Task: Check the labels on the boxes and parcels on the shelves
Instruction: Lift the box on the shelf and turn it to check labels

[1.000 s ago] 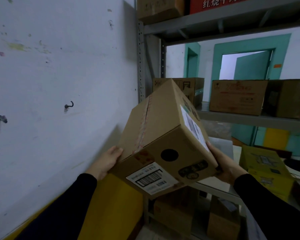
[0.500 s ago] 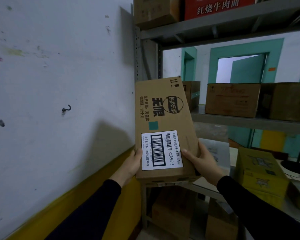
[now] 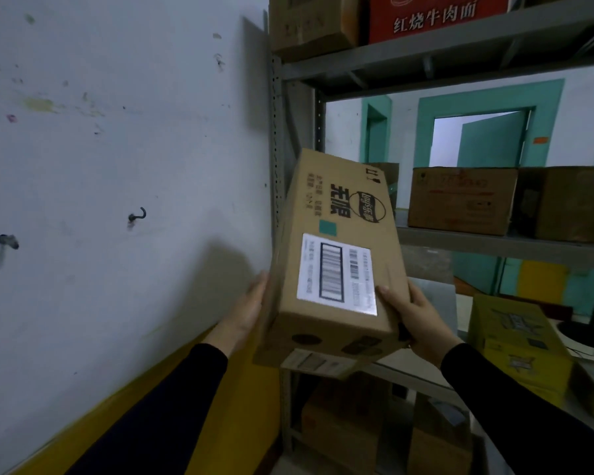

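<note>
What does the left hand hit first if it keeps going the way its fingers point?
The left hand lies flat on the cardboard box, fingers pointing up and away. Going on, it probably meets the grey shelf post; depth is unclear.

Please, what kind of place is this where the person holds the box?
Probably a small storeroom or parcel depot. Grey metal shelving carries many cardboard cartons, and the held box, gripped by the left hand and right hand, bears a barcode label.

Brown cardboard boxes (image 3: 462, 200) and a red printed carton (image 3: 436, 15) are being carried by the grey metal shelving unit (image 3: 494, 243).
</note>
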The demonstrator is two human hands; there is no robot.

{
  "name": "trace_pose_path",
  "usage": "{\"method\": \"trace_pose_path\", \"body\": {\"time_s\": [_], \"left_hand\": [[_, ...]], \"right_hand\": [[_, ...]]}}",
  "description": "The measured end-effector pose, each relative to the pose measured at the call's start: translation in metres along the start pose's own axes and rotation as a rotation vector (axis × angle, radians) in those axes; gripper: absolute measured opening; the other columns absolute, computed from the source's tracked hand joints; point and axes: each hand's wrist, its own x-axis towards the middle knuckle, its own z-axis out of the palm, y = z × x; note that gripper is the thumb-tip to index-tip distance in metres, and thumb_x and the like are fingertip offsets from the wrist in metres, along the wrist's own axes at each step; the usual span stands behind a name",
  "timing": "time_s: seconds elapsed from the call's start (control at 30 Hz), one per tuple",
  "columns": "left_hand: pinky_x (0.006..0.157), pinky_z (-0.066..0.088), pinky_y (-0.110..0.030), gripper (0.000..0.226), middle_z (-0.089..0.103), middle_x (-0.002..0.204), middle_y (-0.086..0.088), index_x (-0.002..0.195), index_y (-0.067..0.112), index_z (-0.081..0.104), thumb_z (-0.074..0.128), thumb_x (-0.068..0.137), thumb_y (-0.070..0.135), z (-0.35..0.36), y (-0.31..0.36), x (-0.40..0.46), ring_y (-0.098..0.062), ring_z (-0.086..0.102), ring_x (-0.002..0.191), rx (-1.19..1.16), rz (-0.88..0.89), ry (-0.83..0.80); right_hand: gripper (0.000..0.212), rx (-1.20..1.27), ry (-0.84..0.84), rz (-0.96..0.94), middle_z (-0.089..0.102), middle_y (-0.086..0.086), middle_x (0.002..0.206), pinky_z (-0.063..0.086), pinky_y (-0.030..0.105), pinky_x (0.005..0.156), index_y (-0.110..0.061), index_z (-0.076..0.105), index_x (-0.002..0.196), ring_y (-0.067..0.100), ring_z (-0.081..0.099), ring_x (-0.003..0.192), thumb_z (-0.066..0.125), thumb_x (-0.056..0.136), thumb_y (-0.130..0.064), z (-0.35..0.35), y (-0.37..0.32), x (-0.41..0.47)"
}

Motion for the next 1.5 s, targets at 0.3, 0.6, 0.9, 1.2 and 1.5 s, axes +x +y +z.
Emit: {"method": "trace_pose_path", "body": {"time_s": [0.3, 0.6, 0.9, 1.2, 1.5], "left_hand": [[0.077, 0.057, -0.035, 0.04, 0.078, 0.09, -0.005, 0.11, 0.016, 0.07, 0.059, 0.092, 0.049, -0.058, -0.035, 0.004, -0.021, 0.072, 0.076, -0.238, -0.208, 0.048], [0.085, 0.057, -0.036, 0.071, 0.07, 0.116, -0.01, 0.127, 0.004, 0.057, 0.077, 0.078, 0.052, -0.045, -0.045, 0.006, -0.026, 0.07, 0.098, -0.212, -0.094, 0.171], [0.083, 0.052, -0.032, 0.04, 0.07, 0.114, -0.005, 0.115, 0.017, 0.065, 0.055, 0.096, 0.051, -0.031, -0.021, 0.01, -0.019, 0.066, 0.098, -0.081, 0.027, 0.151], [0.085, 0.052, -0.047, 0.051, 0.067, 0.095, -0.023, 0.092, 0.019, 0.075, 0.046, 0.095, 0.061, -0.054, -0.032, 0.003, -0.035, 0.067, 0.085, -0.338, -0.259, 0.088], [0.069, 0.051, -0.034, 0.043, 0.073, 0.104, -0.014, 0.105, 0.014, 0.068, 0.069, 0.084, 0.051, -0.034, -0.018, 0.008, -0.025, 0.068, 0.086, -0.394, -0.08, 0.209]], "right_hand": [[0.048, 0.11, -0.082, 0.116, 0.067, 0.018, 0.12, 0.061, 0.045, 0.065, -0.037, 0.05, 0.134, 0.034, 0.069, 0.091, 0.055, 0.091, -0.058, -0.022, 0.004, 0.0], [0.102, -0.295, -0.123, 0.11, 0.042, 0.003, 0.154, 0.029, 0.049, 0.113, -0.032, 0.036, 0.154, 0.028, 0.036, 0.143, 0.031, 0.073, -0.094, 0.014, -0.037, 0.007], [0.054, -0.159, -0.037, 0.327, 0.071, 0.019, 0.113, 0.056, 0.045, 0.081, -0.009, 0.058, 0.128, 0.034, 0.069, 0.097, 0.069, 0.09, -0.046, -0.001, -0.009, 0.013], [0.055, 0.13, -0.098, 0.292, 0.071, 0.021, 0.108, 0.055, 0.045, 0.079, -0.014, 0.057, 0.124, 0.034, 0.067, 0.094, 0.067, 0.084, -0.05, -0.025, -0.002, 0.004], [0.051, -0.414, 0.063, -0.036, 0.059, -0.001, 0.12, 0.043, 0.033, 0.095, -0.023, 0.047, 0.139, 0.018, 0.057, 0.107, 0.049, 0.099, -0.054, 0.009, -0.018, -0.006]]}}
